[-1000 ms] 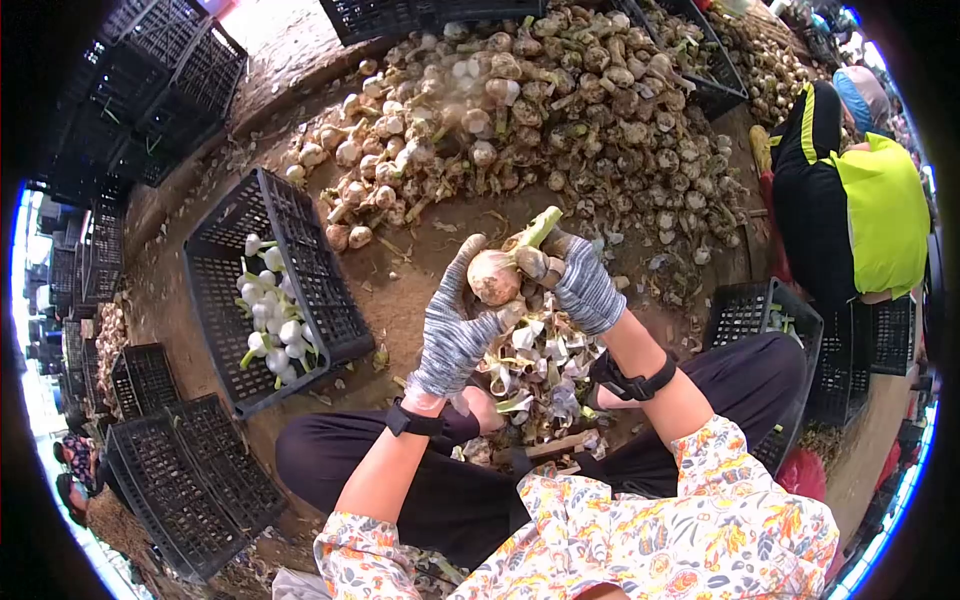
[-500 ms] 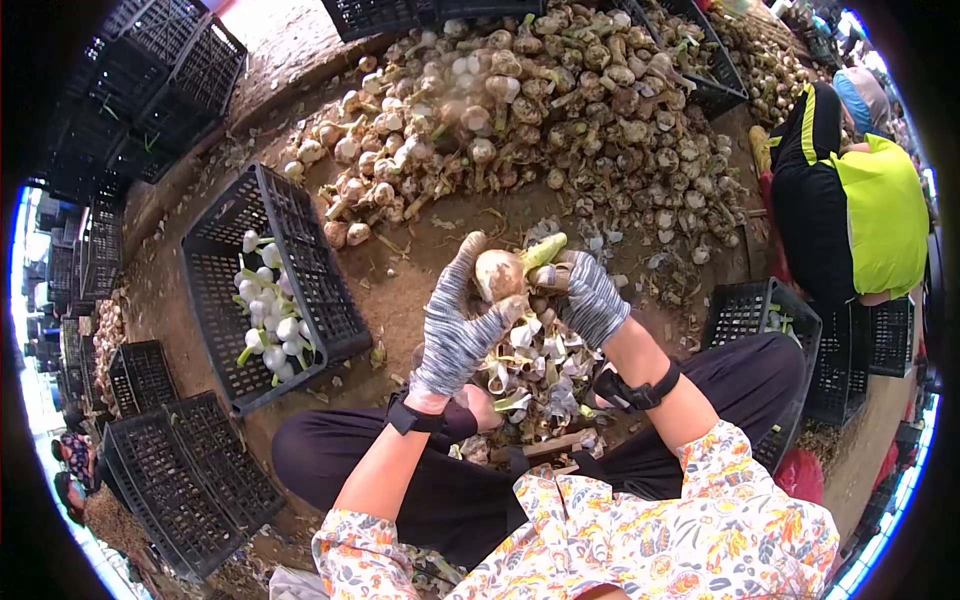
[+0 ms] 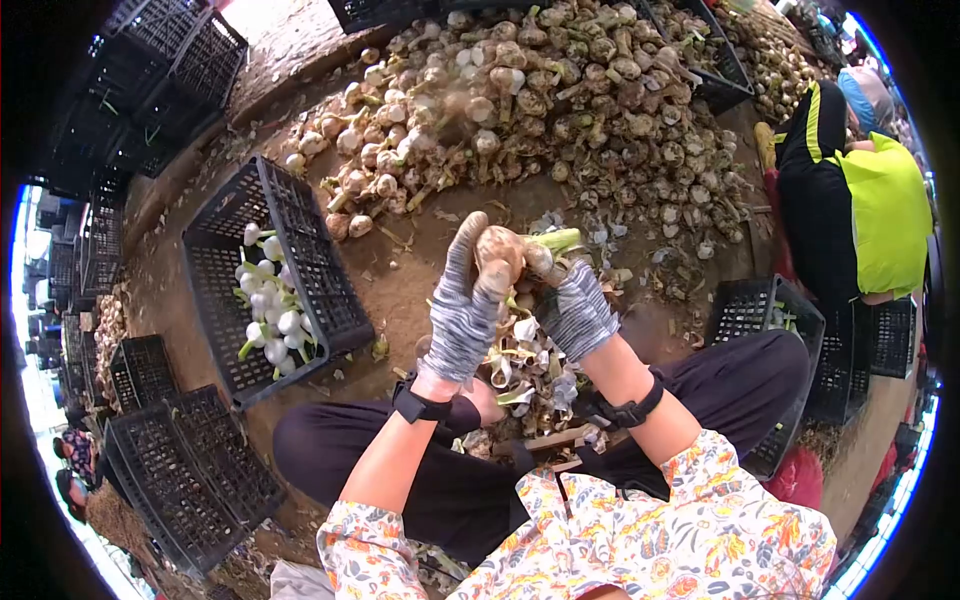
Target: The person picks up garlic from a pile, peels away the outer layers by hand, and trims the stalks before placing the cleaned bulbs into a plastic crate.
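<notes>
A garlic bulb [image 3: 500,248] with brownish outer skin is held up in front of me, its cut green stem [image 3: 556,240] pointing right. My left hand [image 3: 463,310], in a grey striped knit glove, is closed around the bulb from the left, thumb and fingers against its sides. My right hand [image 3: 580,305], gloved alike, grips at the bulb's neck, its thumb beside the stem; most of its fingers are hidden underneath. Below both hands lies a heap of peeled-off garlic skins [image 3: 530,360] between my legs.
A black crate [image 3: 285,215] holding clean white garlic bulbs [image 3: 268,305] stands to the left. A large pile of unpeeled garlic [image 3: 560,110] spreads ahead. More black crates [image 3: 185,460] stand lower left; another crate [image 3: 740,310] is at right, near a person in a yellow-green top [image 3: 885,215].
Both hands have shifted slightly, the left one up and to the right. The bulb has turned in the grip, and its stem now points more level to the right.
</notes>
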Tool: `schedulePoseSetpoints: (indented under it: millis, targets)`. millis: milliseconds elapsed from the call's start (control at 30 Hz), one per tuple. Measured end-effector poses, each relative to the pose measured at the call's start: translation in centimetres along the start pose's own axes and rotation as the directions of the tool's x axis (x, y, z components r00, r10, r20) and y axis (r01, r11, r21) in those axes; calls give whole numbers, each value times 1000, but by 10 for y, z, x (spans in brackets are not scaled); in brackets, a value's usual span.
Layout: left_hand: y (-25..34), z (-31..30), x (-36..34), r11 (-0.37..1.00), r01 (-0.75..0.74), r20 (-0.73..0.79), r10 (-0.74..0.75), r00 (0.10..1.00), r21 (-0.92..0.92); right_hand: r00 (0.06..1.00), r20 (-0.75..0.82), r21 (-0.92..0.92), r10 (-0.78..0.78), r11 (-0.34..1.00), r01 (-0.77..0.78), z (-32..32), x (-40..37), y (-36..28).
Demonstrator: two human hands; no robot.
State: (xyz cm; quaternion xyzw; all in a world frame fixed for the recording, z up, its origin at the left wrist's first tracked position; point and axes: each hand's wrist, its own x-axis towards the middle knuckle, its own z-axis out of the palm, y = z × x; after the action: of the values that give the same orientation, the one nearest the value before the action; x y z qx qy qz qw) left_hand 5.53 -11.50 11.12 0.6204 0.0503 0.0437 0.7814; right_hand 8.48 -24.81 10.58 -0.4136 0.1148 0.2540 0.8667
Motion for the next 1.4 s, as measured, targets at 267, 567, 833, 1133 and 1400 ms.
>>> schedulePoseSetpoints:
  millis: [267,567,833,1133,1400]
  targets:
    - [-21,-1,4,989,10,-132,-30,991,-149,976,74,-594,-204,777,208,-20,-7,0]
    - [-5,-7,3,874,449,-124,-474,872,-184,968,5,-658,-252,728,193,-44,0,23]
    - [-40,-15,3,877,391,118,-372,921,-279,984,141,303,111,941,-149,-46,-11,13]
    - [-4,-3,1,932,-60,-10,68,998,357,949,195,-597,-248,737,316,-40,-21,7]
    - [9,-21,8,987,63,272,-101,957,146,998,2,72,68,995,-68,-42,-10,-24]
